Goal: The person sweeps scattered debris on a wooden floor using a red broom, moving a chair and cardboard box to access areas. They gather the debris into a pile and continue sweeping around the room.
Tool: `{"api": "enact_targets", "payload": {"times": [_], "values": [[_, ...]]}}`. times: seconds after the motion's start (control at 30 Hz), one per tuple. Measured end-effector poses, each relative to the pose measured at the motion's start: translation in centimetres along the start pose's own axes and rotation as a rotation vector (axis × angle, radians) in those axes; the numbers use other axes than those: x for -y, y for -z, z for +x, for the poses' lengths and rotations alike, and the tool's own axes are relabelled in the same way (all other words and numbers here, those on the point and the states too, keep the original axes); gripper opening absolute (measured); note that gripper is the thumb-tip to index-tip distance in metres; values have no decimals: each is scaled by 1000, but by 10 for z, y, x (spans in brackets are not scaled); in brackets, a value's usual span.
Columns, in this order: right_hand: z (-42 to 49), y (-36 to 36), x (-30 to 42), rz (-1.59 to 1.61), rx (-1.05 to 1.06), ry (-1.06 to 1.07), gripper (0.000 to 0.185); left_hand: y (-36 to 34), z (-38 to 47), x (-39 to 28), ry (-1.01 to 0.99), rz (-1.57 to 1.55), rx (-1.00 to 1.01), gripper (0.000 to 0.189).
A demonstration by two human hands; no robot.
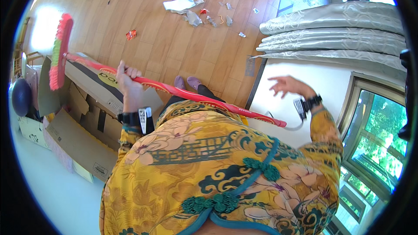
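My left hand [129, 78] grips the red handle of a broom [189, 95] near its head end. The broom lies slantwise across my front, its pink and green bristle head [60, 52] raised at the left, above an open cardboard box [94, 78]. The handle's free end points to the right, below my right hand [287, 86]. That hand is in the air with its fingers spread and holds nothing. Ahead on the wood floor lie a white scrap [179, 5], crumpled clear plastic [193, 18] and a red wrapper [131, 35].
Long grey patterned curtains [333, 27] hang at the right, beside a white wall [300, 68] and a window [375, 130]. A dark blue ball [21, 97] is at the far left behind the box. My feet in mauve shoes [194, 82] stand on the floor.
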State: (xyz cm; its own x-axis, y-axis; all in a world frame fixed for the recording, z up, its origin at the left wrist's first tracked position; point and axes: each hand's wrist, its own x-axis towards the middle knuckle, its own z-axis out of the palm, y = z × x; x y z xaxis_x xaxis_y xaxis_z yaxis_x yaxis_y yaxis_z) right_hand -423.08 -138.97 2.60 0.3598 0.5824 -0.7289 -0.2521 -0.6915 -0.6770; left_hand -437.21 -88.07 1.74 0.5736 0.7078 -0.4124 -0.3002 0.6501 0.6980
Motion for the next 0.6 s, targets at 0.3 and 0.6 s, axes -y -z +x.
{"api": "enact_targets", "payload": {"times": [0.3, 0.6], "values": [[-106, -111, 33, 185, -42, -170, 54, 5, 76, 84, 378, -53, -67, 31], [-108, -125, 91, -108, -512, 79, 40, 39, 93, 156, 552, 21, -117, 23]]}}
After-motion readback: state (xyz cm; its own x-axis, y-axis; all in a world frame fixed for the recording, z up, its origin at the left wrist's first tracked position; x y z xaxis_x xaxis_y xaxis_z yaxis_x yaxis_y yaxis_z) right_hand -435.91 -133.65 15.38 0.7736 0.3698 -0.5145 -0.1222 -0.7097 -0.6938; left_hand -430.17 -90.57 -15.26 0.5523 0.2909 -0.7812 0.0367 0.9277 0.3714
